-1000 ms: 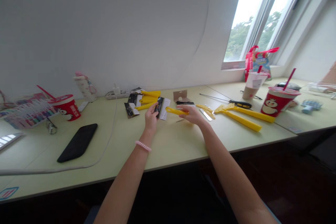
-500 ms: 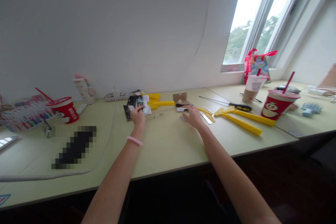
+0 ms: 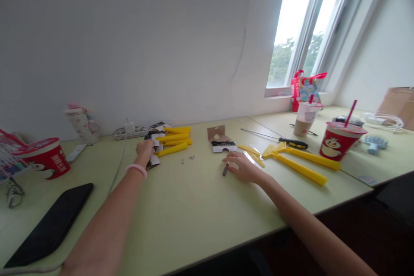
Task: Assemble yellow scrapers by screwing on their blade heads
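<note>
My left hand point(image 3: 144, 152) rests on a small pile of black-and-white card packets point(image 3: 154, 158), and its fingers are hidden. Several short yellow plastic handles point(image 3: 171, 139) lie just to its right. My right hand point(image 3: 243, 167) lies on the table with a small dark stick point(image 3: 225, 170) poking out under its fingers. A brown card backing point(image 3: 216, 133) and a black-and-white card point(image 3: 224, 147) sit just beyond it. Tiny metal screws point(image 3: 187, 159) lie between my hands. Two yellow scrapers point(image 3: 300, 166) stretch out to the right of my right hand.
A black phone point(image 3: 50, 224) lies at the near left, beside a red paper cup point(image 3: 43, 157). A power strip point(image 3: 129, 131) runs along the wall. A screwdriver point(image 3: 293, 142), a milk tea cup point(image 3: 305, 118) and another red cup point(image 3: 343, 141) stand on the right.
My left hand has moved left onto the card pile, and the long yellow handle now lies among the others. My right hand has come nearer with the dark stick. The view has turned slightly.
</note>
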The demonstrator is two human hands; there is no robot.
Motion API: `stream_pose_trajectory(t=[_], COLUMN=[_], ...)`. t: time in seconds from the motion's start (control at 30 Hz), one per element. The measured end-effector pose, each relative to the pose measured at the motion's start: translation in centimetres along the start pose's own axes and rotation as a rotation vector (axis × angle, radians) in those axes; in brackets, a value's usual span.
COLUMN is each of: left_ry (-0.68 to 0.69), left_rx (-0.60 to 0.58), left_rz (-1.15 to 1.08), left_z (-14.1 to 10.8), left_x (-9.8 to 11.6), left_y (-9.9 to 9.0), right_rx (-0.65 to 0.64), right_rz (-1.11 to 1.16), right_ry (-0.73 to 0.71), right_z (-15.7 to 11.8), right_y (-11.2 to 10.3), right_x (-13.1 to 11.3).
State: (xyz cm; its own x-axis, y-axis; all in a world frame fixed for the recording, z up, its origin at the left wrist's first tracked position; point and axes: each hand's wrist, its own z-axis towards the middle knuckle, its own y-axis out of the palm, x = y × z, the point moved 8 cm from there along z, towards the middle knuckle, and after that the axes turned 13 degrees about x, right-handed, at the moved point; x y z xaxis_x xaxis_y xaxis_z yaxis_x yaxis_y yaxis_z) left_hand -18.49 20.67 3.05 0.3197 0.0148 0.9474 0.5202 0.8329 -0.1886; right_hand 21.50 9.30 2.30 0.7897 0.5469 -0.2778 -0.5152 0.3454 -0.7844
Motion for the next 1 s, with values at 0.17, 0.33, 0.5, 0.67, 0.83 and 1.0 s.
stream_pose_trajectory(t=[0.17, 0.33, 0.5, 0.67, 0.83, 1.0], left_ry=[0.416, 0.553, 0.676, 0.677, 0.644, 0.614], left_rx=[-0.035, 0.053, -0.025, -0.188, -0.265, -0.321], left_rz=[0.436, 0.381, 0.180, -0.008, -0.132, -0.195], left_z=[-1.5, -4.4, -8.8, -14.0, -18.6, -21.4], left_x=[1.8, 3.4, 6.7, 8.6, 8.8, 8.5], left_y=[0.4, 0.2, 1.5, 3.3, 3.9, 3.3], right_rx=[-0.098, -0.087, -0.059, 0.045, 0.106, -0.082], right_rz=[-0.060, -0.126, -0.124, -0.184, -0.553, -0.527], right_ry=[-0.172, -0.230, -0.191, 0.098, 0.685, 0.885], right_z=[0.8, 1.1, 1.2, 1.3, -2.1, -7.0], right_y=[0.6, 0.9, 1.1, -1.9, -8.4, -10.4], right_x=[-2.4, -3.6, -3.1, 2.5, 11.1, 15.1])
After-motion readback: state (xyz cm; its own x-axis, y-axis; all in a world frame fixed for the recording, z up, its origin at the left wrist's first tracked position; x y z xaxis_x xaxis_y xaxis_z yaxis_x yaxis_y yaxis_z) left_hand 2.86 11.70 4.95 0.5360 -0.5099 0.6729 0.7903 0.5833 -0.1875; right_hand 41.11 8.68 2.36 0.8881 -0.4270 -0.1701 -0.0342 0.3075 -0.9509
